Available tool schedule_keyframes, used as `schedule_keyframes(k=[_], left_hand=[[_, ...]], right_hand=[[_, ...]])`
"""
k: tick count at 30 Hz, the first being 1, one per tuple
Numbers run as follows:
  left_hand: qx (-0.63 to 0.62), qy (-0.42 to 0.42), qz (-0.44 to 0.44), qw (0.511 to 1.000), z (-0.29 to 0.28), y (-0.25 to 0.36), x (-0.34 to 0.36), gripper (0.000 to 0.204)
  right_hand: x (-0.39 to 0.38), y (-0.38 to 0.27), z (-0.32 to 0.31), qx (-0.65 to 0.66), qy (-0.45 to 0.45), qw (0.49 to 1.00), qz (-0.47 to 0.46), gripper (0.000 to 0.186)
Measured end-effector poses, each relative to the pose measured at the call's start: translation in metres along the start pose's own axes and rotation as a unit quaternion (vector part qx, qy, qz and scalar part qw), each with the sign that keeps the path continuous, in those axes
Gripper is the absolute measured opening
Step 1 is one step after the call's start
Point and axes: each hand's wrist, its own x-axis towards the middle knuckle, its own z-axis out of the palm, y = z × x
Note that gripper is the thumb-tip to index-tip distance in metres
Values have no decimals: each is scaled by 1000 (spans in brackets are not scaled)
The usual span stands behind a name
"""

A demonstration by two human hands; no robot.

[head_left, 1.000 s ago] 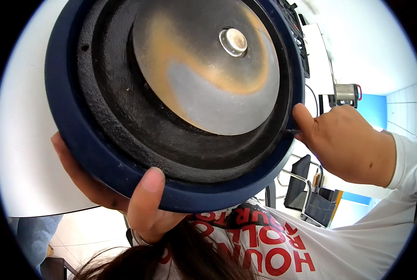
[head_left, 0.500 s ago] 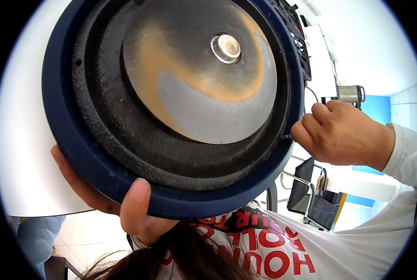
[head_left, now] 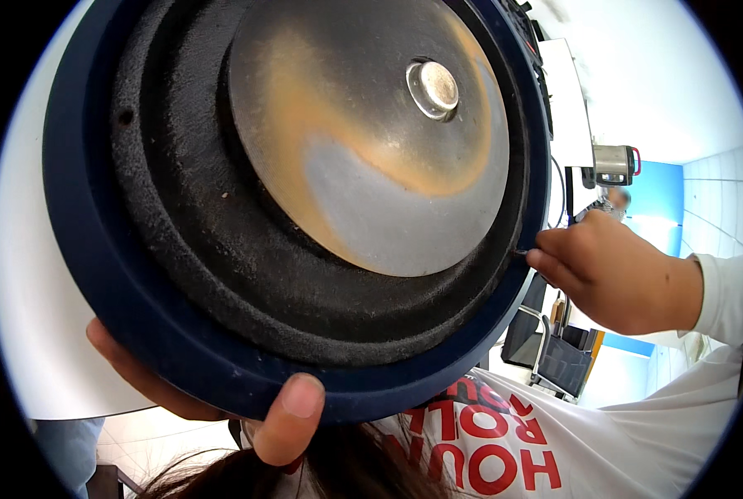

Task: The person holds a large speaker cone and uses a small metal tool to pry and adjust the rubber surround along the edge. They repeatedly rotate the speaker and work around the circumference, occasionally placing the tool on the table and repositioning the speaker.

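A round electric cooker base [head_left: 246,328] fills most of the view, tilted up toward me. It has a dark blue outer rim, a black inner well and a domed metal heating plate [head_left: 388,216] with brown heat stains. A silver button [head_left: 438,86] stands in the plate's middle. My left hand [head_left: 284,420] grips the lower left of the rim, thumb on the near face and fingers behind. At the right edge, my right hand [head_left: 608,270] pinches a thin dark piece [head_left: 522,252], whose tip meets the inner side of the rim. Most of that piece is hidden by my fingers.
A white tabletop [head_left: 22,333] lies at the left, behind the base. Beyond it on the right are a metal pot [head_left: 614,165] with a red handle, a dark chair [head_left: 567,362] and a blurred person [head_left: 617,200]. Someone's denim-clad leg [head_left: 68,453] shows at lower left.
The cooker base has come slightly nearer and lower, tilting a little, with my left hand moving along on its rim. My right hand is lower and has turned slightly at the edge.
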Motion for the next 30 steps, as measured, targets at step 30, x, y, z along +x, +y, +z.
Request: schedule_keyframes(k=[30], left_hand=[[-30,-97,46,994,-4,-19,0,104]], right_hand=[[35,57,52,-110,440,831,-322,16]])
